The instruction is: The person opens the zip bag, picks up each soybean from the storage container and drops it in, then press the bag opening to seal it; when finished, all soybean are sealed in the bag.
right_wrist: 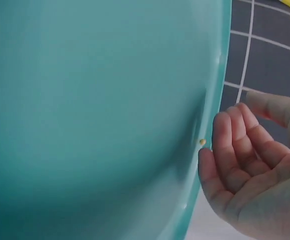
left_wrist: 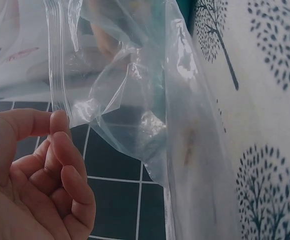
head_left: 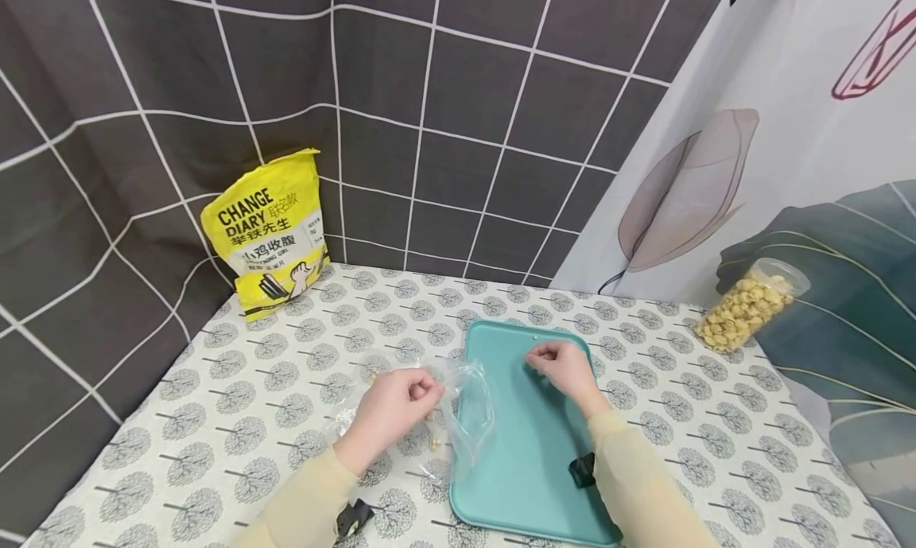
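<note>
My left hand (head_left: 395,409) pinches the zip edge of a clear plastic zip bag (left_wrist: 130,90) between thumb and forefinger. The bag's mouth hangs over the left rim of a teal tray (head_left: 525,460), and the rest of it spreads over the tablecloth to the left. A few small yellowish pieces (head_left: 435,444) show in or beneath the film. Above the far part of the tray hovers my right hand (head_left: 561,367), fingers loosely bent, thumb apart from them, holding nothing. By its fingertips in the right wrist view, a tiny yellow crumb (right_wrist: 202,141) lies at the tray's rim.
A yellow snack bag (head_left: 275,234) stands at the back left against the dark grid curtain (head_left: 379,150). At the right back is a clear jar (head_left: 747,309) full of yellow, popcorn-like pieces. A tree-print cloth (head_left: 236,421) covers the table.
</note>
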Demonstrator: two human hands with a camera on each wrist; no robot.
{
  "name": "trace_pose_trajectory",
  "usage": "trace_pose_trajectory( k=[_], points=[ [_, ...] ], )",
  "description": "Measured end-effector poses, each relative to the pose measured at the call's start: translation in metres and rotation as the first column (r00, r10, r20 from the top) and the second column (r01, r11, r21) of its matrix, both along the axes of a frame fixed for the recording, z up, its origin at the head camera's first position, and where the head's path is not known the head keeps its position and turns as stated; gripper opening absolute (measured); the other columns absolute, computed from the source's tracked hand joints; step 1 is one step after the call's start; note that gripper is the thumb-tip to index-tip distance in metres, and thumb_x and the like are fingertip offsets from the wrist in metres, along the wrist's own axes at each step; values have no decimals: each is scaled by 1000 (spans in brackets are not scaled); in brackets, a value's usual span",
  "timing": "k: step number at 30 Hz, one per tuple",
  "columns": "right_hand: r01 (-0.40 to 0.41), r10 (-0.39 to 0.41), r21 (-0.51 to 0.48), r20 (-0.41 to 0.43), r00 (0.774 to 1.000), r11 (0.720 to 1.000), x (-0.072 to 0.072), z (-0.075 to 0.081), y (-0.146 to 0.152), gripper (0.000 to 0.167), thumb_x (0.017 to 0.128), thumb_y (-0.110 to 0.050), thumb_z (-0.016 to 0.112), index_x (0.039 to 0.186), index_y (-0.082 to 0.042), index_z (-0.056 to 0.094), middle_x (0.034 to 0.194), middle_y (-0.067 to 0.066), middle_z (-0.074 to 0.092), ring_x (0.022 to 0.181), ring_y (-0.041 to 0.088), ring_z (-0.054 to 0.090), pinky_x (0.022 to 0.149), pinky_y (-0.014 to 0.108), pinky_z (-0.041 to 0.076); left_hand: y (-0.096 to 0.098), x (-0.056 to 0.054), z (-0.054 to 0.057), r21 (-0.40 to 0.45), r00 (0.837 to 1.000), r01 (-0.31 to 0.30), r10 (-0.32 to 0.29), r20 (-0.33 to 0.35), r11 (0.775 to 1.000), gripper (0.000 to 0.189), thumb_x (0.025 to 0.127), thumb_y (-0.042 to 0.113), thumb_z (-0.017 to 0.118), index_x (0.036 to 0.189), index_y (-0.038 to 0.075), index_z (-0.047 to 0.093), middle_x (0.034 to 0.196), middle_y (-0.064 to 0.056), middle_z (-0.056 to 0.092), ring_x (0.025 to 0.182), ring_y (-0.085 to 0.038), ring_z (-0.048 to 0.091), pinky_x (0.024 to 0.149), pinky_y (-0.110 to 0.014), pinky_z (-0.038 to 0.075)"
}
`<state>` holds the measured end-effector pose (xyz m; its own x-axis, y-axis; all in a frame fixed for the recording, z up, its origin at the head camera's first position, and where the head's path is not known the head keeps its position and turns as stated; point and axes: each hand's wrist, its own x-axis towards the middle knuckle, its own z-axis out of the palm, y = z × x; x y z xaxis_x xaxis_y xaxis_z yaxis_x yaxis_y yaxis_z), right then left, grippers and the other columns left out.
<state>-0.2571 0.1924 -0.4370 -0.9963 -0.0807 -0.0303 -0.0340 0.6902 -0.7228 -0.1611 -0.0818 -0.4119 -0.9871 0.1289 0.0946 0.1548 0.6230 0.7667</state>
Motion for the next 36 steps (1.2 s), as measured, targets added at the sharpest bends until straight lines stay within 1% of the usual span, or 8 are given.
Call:
trace_pose_trajectory(
  k=[6,10,16,20,23,28,32,36],
  points=[
    [36,-35,20,-8,999,999,-13,-1,5,16,87,-15,65,92,-1,69,76,8,68,64,16,61,55,26,48,-4,1,2,6,1000,-26,26,-9,1000,19,89,26,63,71,19,59,61,11,54,54,-6,49,51,-22,43],
    [73,-74,29,1,997,997,-20,-4,8,18,87,-15,66,95,0,67,76,7,66,63,14,59,55,26,47,-5,0,3,1,999,-28,28,-21,1000,17,89,25,64,73,19,61,62,11,53,55,-6,48,55,-22,44],
    [94,-92,124,-18,996,988,-28,-6,7,22,86,-15,66,101,1,65,73,7,61,58,13,54,53,26,44,-6,1,3,-4,1000,-23,23,-16,1000,18,89,24,63,72,18,60,60,10,51,55,-7,47,56,-22,44],
    [107,-105,165,-19,994,980,-35,-7,8,22,86,-15,65,100,2,66,81,12,65,62,15,56,56,27,47,-6,0,2,0,1000,-12,12,-25,1000,18,89,26,63,74,18,61,61,10,53,55,-7,47,56,-22,43],
    [119,-117,174,-17,993,978,-39,-7,8,21,87,-16,65,98,2,67,86,14,67,65,16,58,58,29,48,-6,0,2,2,1000,-8,8,-30,1000,18,89,27,63,74,18,61,61,11,53,55,-6,48,56,-22,43],
    [89,-80,207,-53,995,974,-45,-9,4,16,84,-15,68,91,0,65,81,13,67,64,18,57,60,30,46,-6,2,3,9,1000,-11,11,-26,1000,20,90,25,62,71,18,59,60,10,51,55,-6,47,55,-21,44],
    [83,-67,242,-77,995,967,-46,-11,2,13,83,-15,69,84,-3,63,83,11,66,66,19,54,61,30,44,-6,3,5,22,1000,-10,11,-24,1000,20,90,24,62,71,17,59,60,10,52,55,-6,48,56,-21,44],
    [90,-72,246,-81,994,965,-45,-12,3,10,83,-13,67,81,-4,63,82,11,66,65,19,54,61,30,44,-6,4,5,13,999,-18,18,-30,1000,18,89,24,62,73,17,60,61,11,53,56,-6,49,57,-21,44]
  ],
)
